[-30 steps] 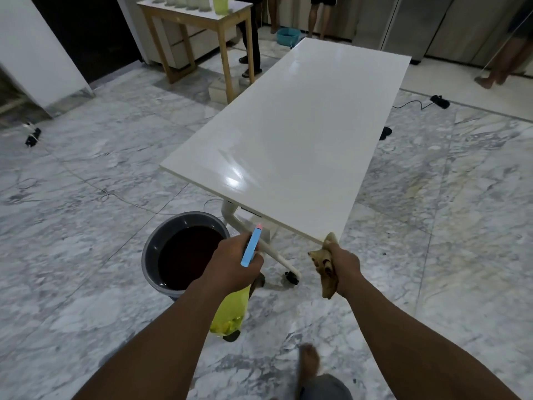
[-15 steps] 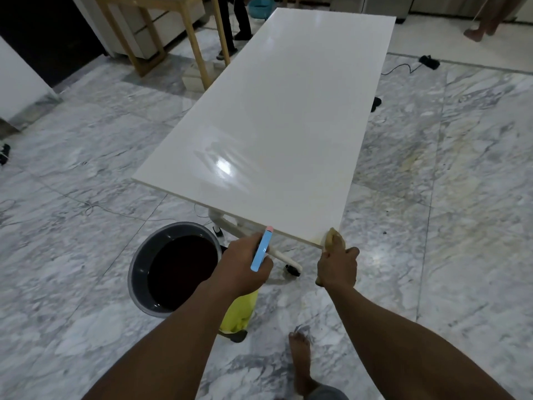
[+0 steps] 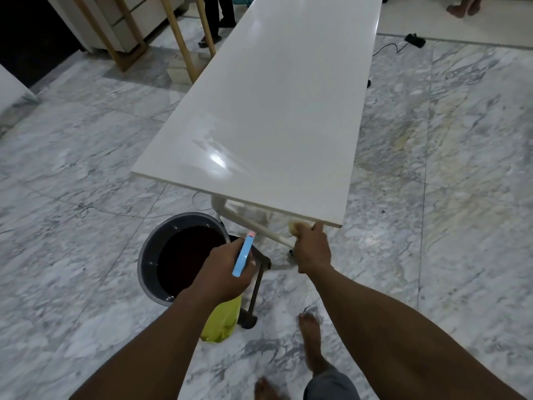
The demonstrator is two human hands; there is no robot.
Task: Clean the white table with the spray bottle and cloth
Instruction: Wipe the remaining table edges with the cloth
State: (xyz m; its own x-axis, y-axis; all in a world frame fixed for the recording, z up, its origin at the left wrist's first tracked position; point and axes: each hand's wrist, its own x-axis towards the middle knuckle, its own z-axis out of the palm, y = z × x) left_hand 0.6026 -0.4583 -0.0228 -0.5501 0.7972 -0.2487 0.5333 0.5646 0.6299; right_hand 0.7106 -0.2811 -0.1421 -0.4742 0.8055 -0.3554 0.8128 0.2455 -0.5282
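Observation:
The long white table (image 3: 277, 111) stretches away from me, its near short edge just ahead of my hands. My left hand (image 3: 223, 272) is shut on the spray bottle (image 3: 220, 321), a yellow-green body hanging below the fist with a blue trigger head sticking up. My right hand (image 3: 311, 249) is shut on a yellowish cloth (image 3: 297, 226), pressed against the table's near edge close to the right corner. Only a small bit of cloth shows above my fingers.
A grey bucket (image 3: 150, 272) of dark water stands on the marble floor under the table's near left end. The table's white wheeled leg (image 3: 251, 226) runs beneath. A wooden side table (image 3: 184, 47) stands back left. Other people's feet and a cable (image 3: 389, 47) lie beyond. My bare feet (image 3: 311, 342) are below.
I have stepped closer to the table. My right hand with the cloth rose from below the corner and slid left along the near edge. My left hand keeps the bottle.

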